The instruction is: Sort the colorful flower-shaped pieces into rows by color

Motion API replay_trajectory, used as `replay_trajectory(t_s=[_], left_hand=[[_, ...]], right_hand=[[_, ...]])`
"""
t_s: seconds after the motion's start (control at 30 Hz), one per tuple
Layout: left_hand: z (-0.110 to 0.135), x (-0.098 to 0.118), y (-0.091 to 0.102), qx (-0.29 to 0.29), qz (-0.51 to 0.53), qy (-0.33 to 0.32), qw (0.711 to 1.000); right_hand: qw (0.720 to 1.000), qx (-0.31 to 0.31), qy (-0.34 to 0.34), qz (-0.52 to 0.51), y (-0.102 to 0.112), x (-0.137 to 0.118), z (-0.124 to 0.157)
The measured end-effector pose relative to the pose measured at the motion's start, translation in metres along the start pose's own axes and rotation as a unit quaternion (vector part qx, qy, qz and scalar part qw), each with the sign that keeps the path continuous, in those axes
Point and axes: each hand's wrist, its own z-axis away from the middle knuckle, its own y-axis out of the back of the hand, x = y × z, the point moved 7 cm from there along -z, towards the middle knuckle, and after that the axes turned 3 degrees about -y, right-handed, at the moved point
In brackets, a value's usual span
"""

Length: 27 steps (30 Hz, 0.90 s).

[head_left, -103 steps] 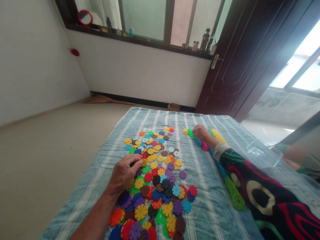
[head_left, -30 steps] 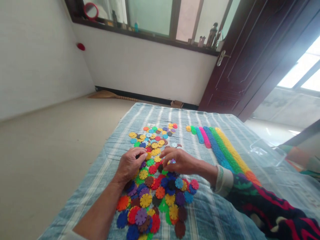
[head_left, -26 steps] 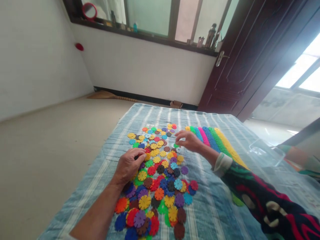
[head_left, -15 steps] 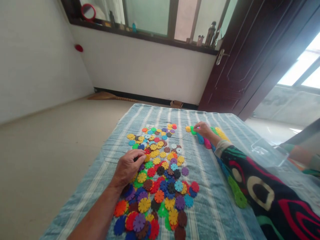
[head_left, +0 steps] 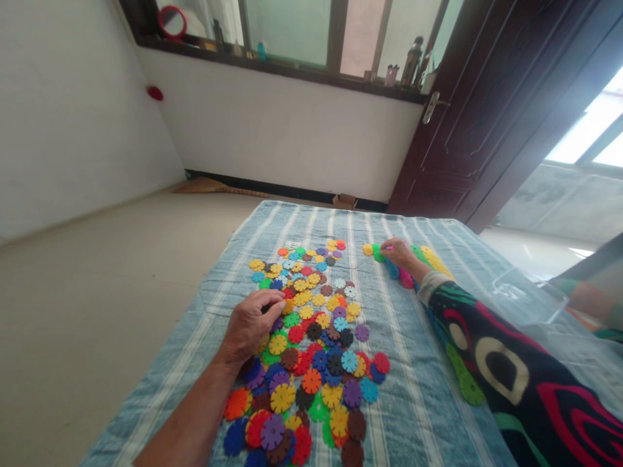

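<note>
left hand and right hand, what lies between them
In the head view, loose colored discs lie nearest the left hand; then comes bare striped cloth, then green discs by the right hand.

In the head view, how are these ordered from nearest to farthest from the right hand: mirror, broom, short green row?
1. Short green row: immediately left; contact is unclear.
2. Broom: ahead-left, on the floor.
3. Mirror: far left, on the sill.

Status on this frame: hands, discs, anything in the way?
Left hand at scattered discs; right hand at green discs, grips unclear. Patterned sleeve hides part of colored rows.
</note>
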Motion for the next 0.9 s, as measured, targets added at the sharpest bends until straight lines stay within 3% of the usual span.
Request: replay_trajectory(t_s=[0.33,0.9], left_hand=[[0.0,-0.001,-0.001,0.0,0.004,0.005,1.0],[0.0,-0.001,-0.001,0.001,-0.002,0.002,1.0]], right_hand=[[0.992,-0.067,0.101,0.043,0.001,-0.026,0.015],[0.988,-0.085,0.113,0.068,0.005,-0.039,0.014]])
